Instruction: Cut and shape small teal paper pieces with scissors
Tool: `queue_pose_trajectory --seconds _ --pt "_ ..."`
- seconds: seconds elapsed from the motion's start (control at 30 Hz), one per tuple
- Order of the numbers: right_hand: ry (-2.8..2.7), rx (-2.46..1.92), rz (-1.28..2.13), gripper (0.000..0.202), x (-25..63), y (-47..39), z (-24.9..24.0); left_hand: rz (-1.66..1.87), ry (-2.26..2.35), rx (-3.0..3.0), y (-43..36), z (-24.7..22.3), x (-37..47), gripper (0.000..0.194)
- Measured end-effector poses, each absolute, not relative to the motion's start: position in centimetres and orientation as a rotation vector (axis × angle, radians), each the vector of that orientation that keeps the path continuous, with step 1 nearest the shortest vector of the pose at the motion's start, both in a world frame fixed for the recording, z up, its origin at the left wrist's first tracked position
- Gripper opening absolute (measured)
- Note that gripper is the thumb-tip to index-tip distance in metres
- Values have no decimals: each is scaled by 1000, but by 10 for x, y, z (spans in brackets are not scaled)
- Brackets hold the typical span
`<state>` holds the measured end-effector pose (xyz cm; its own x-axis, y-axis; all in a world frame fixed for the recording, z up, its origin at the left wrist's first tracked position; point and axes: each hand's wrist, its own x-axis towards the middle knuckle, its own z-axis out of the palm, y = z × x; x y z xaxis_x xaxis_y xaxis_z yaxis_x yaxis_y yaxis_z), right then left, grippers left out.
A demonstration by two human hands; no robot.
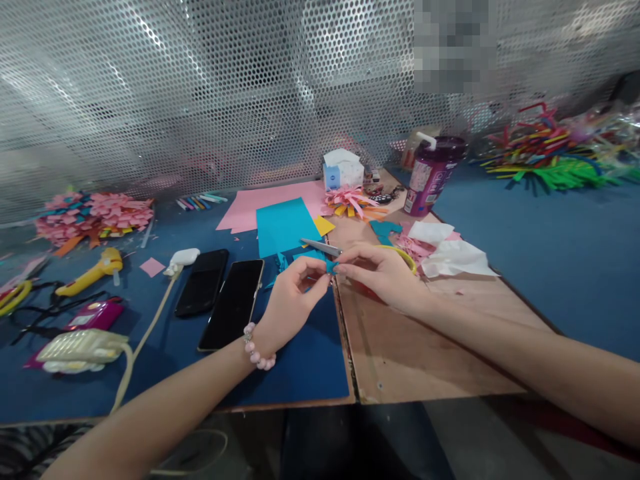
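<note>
A small piece of blue paper (331, 267) is pinched between both my hands, just above the seam of the table. My left hand (295, 293), wearing a pink bead bracelet, grips its left side with thumb and index finger. On the other side, the fingertips of my right hand (385, 277) are closed on the same piece. Scissors (323, 247) show behind my right hand, blades pointing left and yellow handle to the right; whether that hand also holds them I cannot tell. Behind my hands lie a blue paper sheet (287, 223) and cut blue scraps (281, 263).
Two phones (235, 300) lie left of my hands, near a yellow glue gun (97, 272) and a power strip (83, 348). Pink paper (280, 193), a tissue box (344, 172) and a purple cup (431, 179) stand behind. Crumpled tissue (457, 259) lies right.
</note>
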<state>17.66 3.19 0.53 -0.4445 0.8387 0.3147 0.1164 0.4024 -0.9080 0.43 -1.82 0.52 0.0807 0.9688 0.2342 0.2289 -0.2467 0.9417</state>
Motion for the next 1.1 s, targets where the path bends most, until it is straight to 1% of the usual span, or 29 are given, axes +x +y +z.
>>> queue_pose_trajectory --seconds 0.27,0.8,1.1 --pt "-1761 -915 1205 19 176 30 6 1231 1222 1611 -18 4 5 6" --pt "-1736 -827 1261 18 176 31 8 1213 1208 1627 -18 2 4 7" --pt "-1756 -791 1298 14 177 35 5 1191 1204 1588 -17 5 4 8"
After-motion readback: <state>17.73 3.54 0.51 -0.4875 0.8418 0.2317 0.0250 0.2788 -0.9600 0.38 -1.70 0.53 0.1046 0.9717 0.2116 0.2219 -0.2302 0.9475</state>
